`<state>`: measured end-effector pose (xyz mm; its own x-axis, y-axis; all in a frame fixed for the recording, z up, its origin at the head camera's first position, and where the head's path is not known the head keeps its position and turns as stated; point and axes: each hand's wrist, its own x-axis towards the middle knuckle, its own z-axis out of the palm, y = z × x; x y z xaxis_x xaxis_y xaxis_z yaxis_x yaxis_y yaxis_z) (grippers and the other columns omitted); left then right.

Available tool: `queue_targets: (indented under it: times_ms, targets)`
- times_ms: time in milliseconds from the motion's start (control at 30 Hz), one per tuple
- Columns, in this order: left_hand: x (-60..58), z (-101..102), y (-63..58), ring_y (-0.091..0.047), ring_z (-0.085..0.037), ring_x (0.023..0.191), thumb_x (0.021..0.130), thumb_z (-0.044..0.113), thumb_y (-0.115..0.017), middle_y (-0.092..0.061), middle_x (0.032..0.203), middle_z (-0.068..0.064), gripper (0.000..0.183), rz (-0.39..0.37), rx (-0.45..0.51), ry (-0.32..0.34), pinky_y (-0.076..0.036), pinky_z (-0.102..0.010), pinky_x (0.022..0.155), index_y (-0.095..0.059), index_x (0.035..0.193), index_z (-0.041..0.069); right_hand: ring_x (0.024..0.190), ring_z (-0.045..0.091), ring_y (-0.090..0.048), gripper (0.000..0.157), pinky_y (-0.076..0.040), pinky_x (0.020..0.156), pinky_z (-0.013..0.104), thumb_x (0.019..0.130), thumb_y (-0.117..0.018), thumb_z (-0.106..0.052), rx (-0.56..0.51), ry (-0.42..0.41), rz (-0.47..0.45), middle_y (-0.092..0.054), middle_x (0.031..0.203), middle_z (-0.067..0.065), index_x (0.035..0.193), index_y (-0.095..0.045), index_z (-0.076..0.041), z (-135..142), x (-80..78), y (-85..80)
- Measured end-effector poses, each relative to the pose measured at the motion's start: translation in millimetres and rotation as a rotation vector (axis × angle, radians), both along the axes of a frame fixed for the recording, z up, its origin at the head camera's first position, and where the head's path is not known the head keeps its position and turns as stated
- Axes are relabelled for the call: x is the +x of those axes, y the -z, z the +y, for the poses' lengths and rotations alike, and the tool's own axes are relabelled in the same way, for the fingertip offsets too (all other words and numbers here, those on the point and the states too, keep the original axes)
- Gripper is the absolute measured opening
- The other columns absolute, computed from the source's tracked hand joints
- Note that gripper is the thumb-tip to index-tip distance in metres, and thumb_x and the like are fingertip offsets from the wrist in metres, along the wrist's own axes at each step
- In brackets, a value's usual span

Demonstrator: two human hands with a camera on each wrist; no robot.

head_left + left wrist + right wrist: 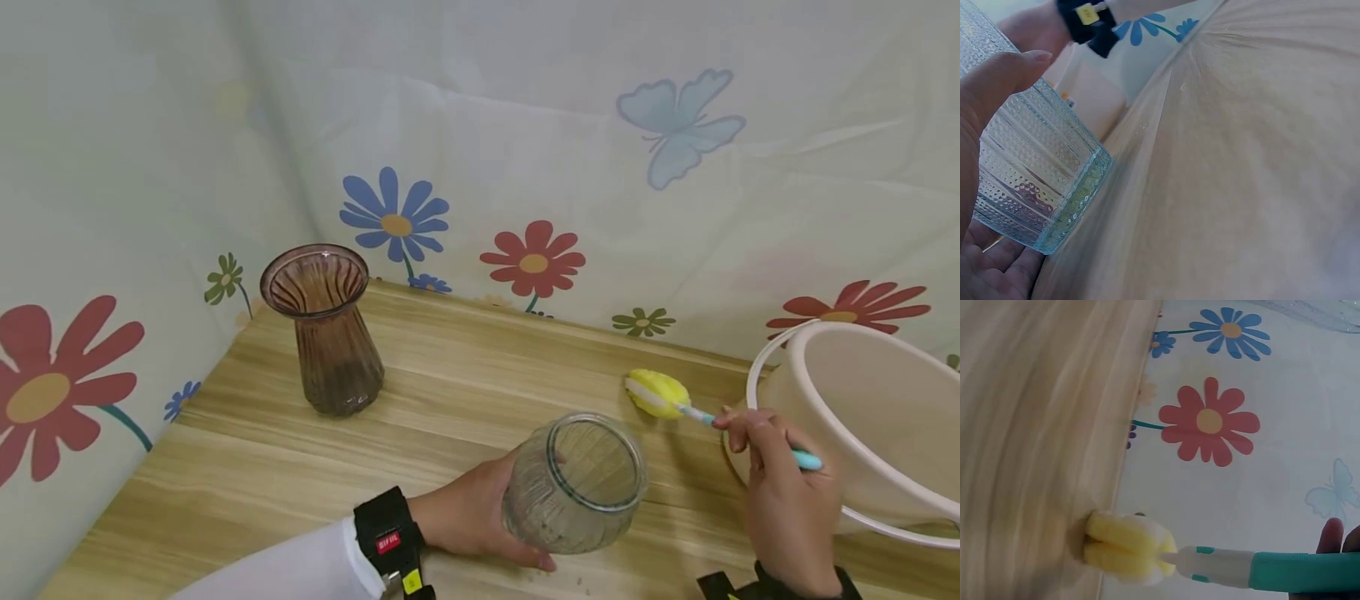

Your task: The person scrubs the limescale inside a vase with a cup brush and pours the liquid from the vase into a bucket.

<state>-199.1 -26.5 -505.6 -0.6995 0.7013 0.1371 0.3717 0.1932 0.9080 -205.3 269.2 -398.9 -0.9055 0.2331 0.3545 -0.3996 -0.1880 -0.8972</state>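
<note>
A clear ribbed glass jar (573,492) is gripped by my left hand (480,508), its mouth tilted up toward the head camera. In the left wrist view the thumb lies across the side of the jar (1035,162), and its base is close to the table; whether it touches cannot be told. My right hand (787,492) holds a sponge brush by its white and teal handle (1297,570). The brush's yellow and white sponge head (658,393) points left, beyond the jar and apart from it.
A purple-brown fluted glass vase (341,358) stands upright at the back left of the wooden table (450,375). At the right is a pale bucket (817,400) with a white handle, close to my right hand. A flower-printed cloth (487,150) hangs behind the table.
</note>
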Motion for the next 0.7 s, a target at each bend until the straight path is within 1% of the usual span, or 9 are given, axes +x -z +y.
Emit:
queue_targets:
  times_ms: [67,100,233,367,433,500,533,600,700]
  targets:
    - [-0.1,0.2,-0.4,-0.050,-0.005,0.137,0.078,0.037,-0.093,-0.051,0.151,0.013,0.106,0.001,0.002,0.001,-0.041,-0.030,0.117,-0.023,0.158,0.037,0.096,0.024,-0.067,0.046,-0.049,0.106,0.032,0.106,-0.047,0.005,0.035,-0.004,-0.009,-0.060,0.076,0.010,0.061,-0.035,0.003,7.1,9.6,7.2]
    - [-0.1,0.2,-0.5,-0.050,-0.004,0.136,0.077,0.037,-0.093,-0.051,0.150,0.013,0.106,0.004,-0.001,-0.001,-0.041,-0.030,0.117,-0.023,0.157,0.037,0.101,0.024,-0.068,0.045,-0.049,0.106,0.030,0.106,-0.048,0.004,0.071,0.023,-0.037,-0.063,0.078,0.009,0.062,-0.037,0.004,10.1,14.0,10.1]
    - [0.0,-0.5,-0.8,-0.050,-0.005,0.137,0.078,0.036,-0.092,-0.051,0.150,0.013,0.107,-0.003,-0.001,0.001,-0.041,-0.031,0.117,-0.022,0.158,0.037,0.115,0.020,-0.068,0.035,-0.052,0.097,0.019,0.105,-0.052,0.002,0.189,0.109,-0.119,-0.076,0.095,0.007,0.072,-0.050,0.012,20.1,27.3,21.0]
    - [0.6,-0.9,-1.0,-0.050,-0.005,0.138,0.078,0.035,-0.093,-0.051,0.151,0.013,0.108,-0.007,0.005,0.004,-0.041,-0.031,0.117,-0.021,0.159,0.038,0.118,0.015,-0.067,0.018,-0.052,0.093,0.013,0.102,-0.050,0.012,0.323,0.097,-0.034,-0.076,0.113,0.005,0.089,-0.060,0.019,29.7,35.6,30.6]
    - [0.9,-0.7,-1.0,-0.050,-0.006,0.138,0.078,0.035,-0.093,-0.050,0.151,0.013,0.108,-0.007,0.005,0.004,-0.041,-0.031,0.117,-0.021,0.159,0.038,0.117,0.013,-0.065,0.014,-0.050,0.093,0.011,0.100,-0.049,0.016,0.421,0.121,-0.004,-0.075,0.117,0.002,0.095,-0.062,0.021,33.2,40.3,33.9]
    - [1.1,-0.5,-1.3,-0.050,-0.005,0.137,0.078,0.036,-0.093,-0.051,0.151,0.012,0.108,-0.003,-0.001,-0.001,-0.042,-0.031,0.117,-0.021,0.159,0.038,0.112,0.010,-0.064,0.015,-0.050,0.090,0.009,0.098,-0.050,0.017,0.529,0.183,-0.024,-0.073,0.116,-0.001,0.100,-0.065,0.020,36.0,45.2,36.8]
    - [1.1,-0.4,-1.4,-0.050,-0.005,0.137,0.078,0.036,-0.093,-0.050,0.151,0.012,0.109,-0.003,-0.004,-0.002,-0.042,-0.031,0.117,-0.021,0.159,0.038,0.107,0.008,-0.064,0.015,-0.050,0.087,0.008,0.099,-0.053,0.014,0.585,0.240,-0.099,-0.073,0.114,-0.005,0.102,-0.067,0.016,36.9,48.6,37.1]
    - [1.0,-0.2,-1.7,-0.049,-0.005,0.137,0.077,0.036,-0.093,-0.050,0.151,0.013,0.109,-0.006,-0.009,-0.003,-0.041,-0.031,0.117,-0.020,0.159,0.038,0.096,0.007,-0.066,0.015,-0.052,0.080,0.009,0.098,-0.057,0.011,0.533,0.280,-0.198,-0.074,0.107,-0.006,0.105,-0.070,0.013,41.5,52.3,41.4]
    - [0.4,0.1,-2.4,-0.049,-0.005,0.138,0.078,0.036,-0.093,-0.050,0.152,0.013,0.110,-0.015,-0.011,0.001,-0.041,-0.032,0.117,-0.019,0.159,0.039,0.071,0.006,-0.066,0.016,-0.051,0.064,0.012,0.096,-0.063,0.008,0.420,0.322,-0.331,-0.074,0.085,-0.004,0.107,-0.074,0.003,52.7,56.3,49.6]
